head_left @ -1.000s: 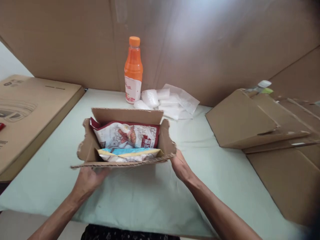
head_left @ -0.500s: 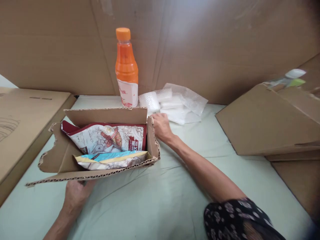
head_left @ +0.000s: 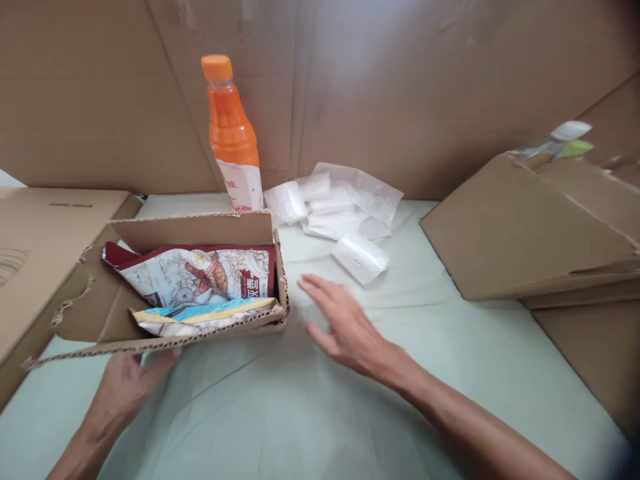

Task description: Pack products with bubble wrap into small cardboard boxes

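Note:
An open cardboard box (head_left: 193, 230) stands on the table at left centre, its torn edges showing corrugation. Inside lean a dark red and white snack pouch (head_left: 210, 273) and, in front of it, a blue and yellow pouch (head_left: 210, 317). At the box's lower front, my left hand (head_left: 125, 383) holds it, thumb visible and other fingers hidden under the front flap. My right hand (head_left: 345, 327) hovers open and empty to the right of the box, slightly blurred. Just beyond its fingers lies a small roll of bubble wrap (head_left: 360, 257).
Behind the box stands a bottle of orange drink (head_left: 234, 133). More bubble wrap (head_left: 333, 200) is heaped beside it. A large carton (head_left: 60, 233) lies at left, another carton (head_left: 530, 233) stands at right, and a tall cardboard panel (head_left: 370, 93) closes off the back of the green-covered table (head_left: 280, 413).
My right hand has drawn back from the box's right side towards me and opened. A bubble wrap roll now lies apart from the heap. The box has shifted slightly left with my left hand.

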The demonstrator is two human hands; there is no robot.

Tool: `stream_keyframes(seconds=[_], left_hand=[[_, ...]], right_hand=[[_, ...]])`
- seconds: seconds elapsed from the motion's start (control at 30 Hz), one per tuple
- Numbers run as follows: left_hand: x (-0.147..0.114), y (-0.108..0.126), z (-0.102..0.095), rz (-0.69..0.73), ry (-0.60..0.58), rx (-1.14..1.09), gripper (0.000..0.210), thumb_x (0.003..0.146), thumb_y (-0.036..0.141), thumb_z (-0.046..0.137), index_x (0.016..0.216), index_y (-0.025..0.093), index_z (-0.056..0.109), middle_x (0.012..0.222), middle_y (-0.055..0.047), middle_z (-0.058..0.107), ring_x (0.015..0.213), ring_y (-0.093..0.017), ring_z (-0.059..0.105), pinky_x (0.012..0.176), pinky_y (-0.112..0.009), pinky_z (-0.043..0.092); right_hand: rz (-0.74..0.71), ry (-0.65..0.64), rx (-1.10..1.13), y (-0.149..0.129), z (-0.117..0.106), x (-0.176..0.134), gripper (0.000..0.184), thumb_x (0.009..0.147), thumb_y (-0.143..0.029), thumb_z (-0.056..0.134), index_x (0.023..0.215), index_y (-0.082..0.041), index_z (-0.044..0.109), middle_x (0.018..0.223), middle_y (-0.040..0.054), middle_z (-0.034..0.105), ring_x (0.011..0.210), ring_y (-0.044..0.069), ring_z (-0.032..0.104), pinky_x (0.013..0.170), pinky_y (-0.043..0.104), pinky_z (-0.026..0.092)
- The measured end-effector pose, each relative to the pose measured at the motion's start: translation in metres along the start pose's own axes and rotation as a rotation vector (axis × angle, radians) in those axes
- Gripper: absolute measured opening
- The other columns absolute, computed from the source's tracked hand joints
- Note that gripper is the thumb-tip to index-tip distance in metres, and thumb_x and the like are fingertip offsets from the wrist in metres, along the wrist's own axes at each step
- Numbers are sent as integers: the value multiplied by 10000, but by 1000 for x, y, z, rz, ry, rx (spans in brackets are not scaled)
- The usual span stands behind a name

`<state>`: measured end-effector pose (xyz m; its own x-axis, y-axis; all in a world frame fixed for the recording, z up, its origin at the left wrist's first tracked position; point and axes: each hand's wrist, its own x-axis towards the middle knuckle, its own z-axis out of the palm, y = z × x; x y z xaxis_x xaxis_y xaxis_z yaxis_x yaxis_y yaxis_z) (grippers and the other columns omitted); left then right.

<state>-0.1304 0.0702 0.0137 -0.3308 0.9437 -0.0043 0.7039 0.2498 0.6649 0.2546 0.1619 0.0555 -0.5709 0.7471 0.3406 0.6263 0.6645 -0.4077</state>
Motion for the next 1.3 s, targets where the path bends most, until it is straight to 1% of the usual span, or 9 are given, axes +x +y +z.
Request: stream_keyframes(seconds=[0.13, 0.33, 0.57, 0.73, 0.83, 0.9, 1.07, 1.2, 1.3], left_hand=[[22, 34, 14, -103, 44, -208, 600, 677, 627, 767, 1062, 182, 650, 1007, -116, 759, 1008, -352, 724, 912, -496, 597], [104, 82, 55, 61, 51, -346, 664, 662, 574, 780, 1139, 157, 580, 1081, -114, 703, 1006, -299, 694, 888, -441, 577], [135, 79, 72, 154, 18, -445, 570, 757, 514, 700, 1175, 147, 579, 1099, -111, 680, 1063, -280, 657, 953, -419, 550], [100, 56, 69, 106, -2, -479, 735, 811, 458, 680, 1443, 153, 461, 1404, -189, 597, 1299, -305, 598, 1154, -509, 449], [52, 51, 69, 70, -13, -392, 725, 849, 429, 682, 1498, 214, 441, 1484, -167, 563, 1387, -311, 546, 1165, -514, 447], [19, 53, 70, 60, -56, -335, 642, 875, 424, 663, 1467, 241, 497, 1500, -144, 558, 1404, -320, 532, 1124, -496, 493], [-30, 69, 69, 103, -232, -417, 657, 851, 490, 704, 1429, 220, 546, 1499, -164, 550, 1359, -335, 575, 1131, -509, 492], [-39, 87, 68, 83, -352, -765, 1004, 765, 600, 782, 1579, 247, 313, 1572, -198, 454, 1410, -347, 524, 1109, -498, 506], [-45, 99, 69, 26, -449, -864, 931, 748, 591, 793, 1515, 238, 401, 1346, -163, 632, 1210, -298, 655, 962, -424, 572]], right_hand=[[106, -77, 388, -3, 34, 30, 708, 928, -431, 658, 1527, -159, 394, 1468, 209, 563, 1323, 336, 573, 1051, 506, 516], [326, 86, 493, 56, 40, 80, 615, 893, -397, 643, 1458, -207, 494, 1378, 157, 638, 1211, 329, 634, 985, 510, 544], [338, 107, 419, 63, 37, 92, 573, 908, -344, 562, 1461, -211, 491, 1447, 136, 601, 1251, 295, 614, 957, 456, 564], [256, 175, -75, 71, -2, 38, 490, 932, -345, 591, 1404, -214, 574, 1531, 153, 529, 1393, 335, 494, 1112, 531, 425], [368, 145, -297, 91, -17, 3, 498, 851, -301, 659, 1337, -197, 631, 1475, 191, 571, 1330, 398, 521, 1038, 586, 437], [454, 149, -276, 96, -19, -12, 339, 849, -259, 617, 1168, -195, 712, 1327, 177, 675, 1213, 381, 595, 992, 562, 460], [527, 153, 406, 42, -20, -19, 262, 924, -434, 588, 920, -208, 719, 885, 58, 724, 849, 241, 663, 798, 370, 522], [526, -23, 978, -14, -23, -17, 390, 900, -581, 653, 923, -197, 713, 851, 32, 706, 781, 183, 639, 766, 320, 523], [562, -170, 1161, -30, -10, -16, 445, 858, -627, 695, 886, -184, 718, 817, 31, 702, 751, 171, 630, 736, 308, 518]])
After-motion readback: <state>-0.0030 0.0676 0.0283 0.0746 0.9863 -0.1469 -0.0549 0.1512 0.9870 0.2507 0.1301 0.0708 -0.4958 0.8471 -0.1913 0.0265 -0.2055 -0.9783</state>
